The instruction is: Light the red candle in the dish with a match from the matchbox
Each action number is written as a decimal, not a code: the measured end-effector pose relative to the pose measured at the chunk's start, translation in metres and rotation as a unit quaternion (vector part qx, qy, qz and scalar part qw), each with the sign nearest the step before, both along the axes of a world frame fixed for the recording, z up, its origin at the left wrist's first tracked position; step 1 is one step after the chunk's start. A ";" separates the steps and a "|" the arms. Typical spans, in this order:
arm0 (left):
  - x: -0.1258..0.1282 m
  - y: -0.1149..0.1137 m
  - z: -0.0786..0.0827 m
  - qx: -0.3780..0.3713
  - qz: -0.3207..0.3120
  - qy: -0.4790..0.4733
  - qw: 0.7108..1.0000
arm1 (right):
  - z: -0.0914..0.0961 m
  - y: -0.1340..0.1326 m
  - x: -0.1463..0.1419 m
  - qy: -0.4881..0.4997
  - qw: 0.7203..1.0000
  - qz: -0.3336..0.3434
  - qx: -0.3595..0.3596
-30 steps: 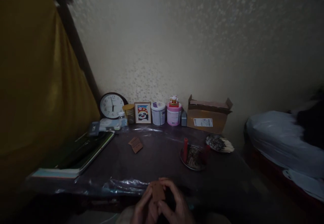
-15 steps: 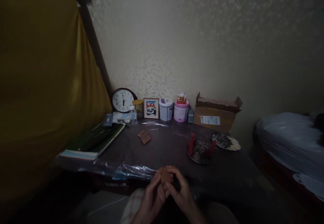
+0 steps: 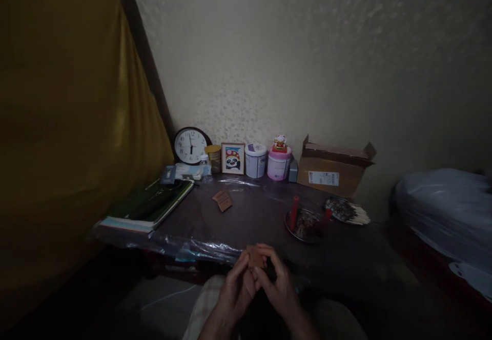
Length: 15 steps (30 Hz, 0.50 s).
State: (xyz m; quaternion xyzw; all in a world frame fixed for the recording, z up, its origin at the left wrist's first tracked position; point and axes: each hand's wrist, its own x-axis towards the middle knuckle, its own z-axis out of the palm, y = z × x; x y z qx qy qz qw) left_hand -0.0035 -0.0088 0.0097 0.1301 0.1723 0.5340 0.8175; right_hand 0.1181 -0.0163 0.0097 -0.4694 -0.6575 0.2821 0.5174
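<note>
Near: L hand (image 3: 239, 287) + R hand (image 3: 280, 282), fingertips pinching brown card (image 3: 255, 259), edges partly hidden; right, red candle (image 3: 328, 215), base unclear.

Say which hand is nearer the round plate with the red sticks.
Right. The right hand is short of the plate, to its left; the left hand is farther left, also short of it.

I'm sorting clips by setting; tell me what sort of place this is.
Likely a room in a home: a round, white-faced clock and a rectangular, brown-framed panda picture stand on a dark, plastic-covered table.
</note>
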 end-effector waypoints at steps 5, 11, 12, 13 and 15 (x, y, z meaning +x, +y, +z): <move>0.002 -0.001 0.000 0.009 0.018 0.006 1.000 | 0.001 -0.001 0.001 -0.003 1.000 0.005 -0.001; 0.003 -0.002 0.004 -0.011 0.026 0.011 1.000 | 0.006 -0.002 0.001 0.046 0.998 0.030 -0.032; 0.004 -0.003 0.005 -0.020 0.030 0.014 0.999 | 0.007 -0.003 0.000 0.053 0.997 0.030 -0.036; 0.004 -0.003 0.006 -0.028 0.032 0.018 0.999 | 0.009 -0.004 0.000 0.060 0.997 0.026 -0.042; 0.005 -0.004 0.007 -0.030 0.025 0.022 0.999 | 0.011 -0.005 -0.001 0.071 0.995 0.021 -0.060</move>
